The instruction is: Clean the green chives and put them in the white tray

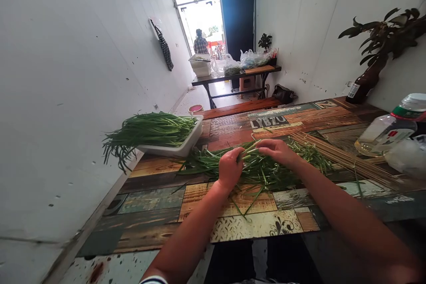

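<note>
A few chive stalks (249, 152) stretch between my hands above the table's middle. My left hand (230, 167) is closed around them, their pale ends pointing right. At those ends, the fingers of my right hand (278, 151) are pinched together. Beneath both hands spreads a loose pile of chives (266, 176), with some strands straying toward the near edge. To the left, a thick bundle of chives (156, 128) lies in a white tray (191, 144), its leaf tips hanging over the tray's left side.
Thin wooden skewers (346, 159) lie right of the pile. A plastic bottle (388, 128), a clear bag (408, 157) and a brown bottle (362, 82) with a plant stand at right. Beyond the patterned table (153, 202) are a bench (239, 108), another table (229, 79) and a person (200, 44).
</note>
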Demonstrator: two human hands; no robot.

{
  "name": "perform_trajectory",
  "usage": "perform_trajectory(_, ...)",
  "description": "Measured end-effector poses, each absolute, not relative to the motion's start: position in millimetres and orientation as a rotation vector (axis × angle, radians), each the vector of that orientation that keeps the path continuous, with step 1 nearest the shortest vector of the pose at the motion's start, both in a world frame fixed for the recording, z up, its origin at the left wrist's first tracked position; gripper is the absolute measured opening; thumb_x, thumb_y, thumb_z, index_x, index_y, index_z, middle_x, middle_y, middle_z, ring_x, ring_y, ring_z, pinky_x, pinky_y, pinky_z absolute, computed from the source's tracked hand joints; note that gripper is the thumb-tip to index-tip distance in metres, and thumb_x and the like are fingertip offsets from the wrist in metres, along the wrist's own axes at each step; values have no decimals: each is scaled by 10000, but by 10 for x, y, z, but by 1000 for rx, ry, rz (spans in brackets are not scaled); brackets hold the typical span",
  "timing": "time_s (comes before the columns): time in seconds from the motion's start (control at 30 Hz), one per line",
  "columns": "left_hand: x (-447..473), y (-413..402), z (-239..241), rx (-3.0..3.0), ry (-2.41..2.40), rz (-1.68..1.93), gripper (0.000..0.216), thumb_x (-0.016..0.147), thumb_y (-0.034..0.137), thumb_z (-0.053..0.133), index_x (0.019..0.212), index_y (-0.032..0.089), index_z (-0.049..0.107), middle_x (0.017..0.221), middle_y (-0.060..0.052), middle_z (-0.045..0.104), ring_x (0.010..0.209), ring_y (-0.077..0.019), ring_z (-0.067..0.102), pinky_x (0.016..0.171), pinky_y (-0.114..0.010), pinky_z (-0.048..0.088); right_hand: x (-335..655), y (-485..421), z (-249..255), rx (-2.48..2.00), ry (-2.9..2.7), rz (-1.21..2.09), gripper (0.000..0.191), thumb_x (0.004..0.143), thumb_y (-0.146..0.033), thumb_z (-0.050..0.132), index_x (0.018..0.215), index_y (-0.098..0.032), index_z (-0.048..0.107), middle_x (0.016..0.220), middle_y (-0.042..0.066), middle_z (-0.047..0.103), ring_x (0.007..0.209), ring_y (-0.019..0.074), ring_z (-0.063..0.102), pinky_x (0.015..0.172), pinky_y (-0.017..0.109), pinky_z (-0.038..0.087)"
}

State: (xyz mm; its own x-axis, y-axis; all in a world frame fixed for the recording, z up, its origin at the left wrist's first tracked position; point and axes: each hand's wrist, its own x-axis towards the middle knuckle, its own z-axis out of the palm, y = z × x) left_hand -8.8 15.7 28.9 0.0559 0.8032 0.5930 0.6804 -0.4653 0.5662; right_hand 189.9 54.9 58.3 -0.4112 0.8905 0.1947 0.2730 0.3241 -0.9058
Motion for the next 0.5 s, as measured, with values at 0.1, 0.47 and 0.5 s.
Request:
perform_trajectory(0.1,-76,150,275,2226,1530,1373,118,841,157,563,928,191,635,864,-22,700,795,-164,637,755,-270,472,1874,501,632,-1055,-1845,1056,306,704,-426,669,838,-155,714,821,48,689,761,175,603,716,291,466)
perform_trajectory(0.47,-61,103,318,2491,1526,1328,108,797,116,601,873,189,626,824,-21,696,783,-180,638,744,-291,476,1750,508,532,-1228,-1391,1487,196,615,-329,708,586,-154,624,505,-22,559,410,64,436,368,193,290)
perform_trajectory(0.5,-62,98,319,2520,1532,1311,118,794,110,597,875,191,625,820,-21,694,777,-180,636,740,-292,476,1745,516,520,-1218,-1343,1534,183,601,-309,718,586,-152,624,502,-21,561,402,60,434,359,188,283)
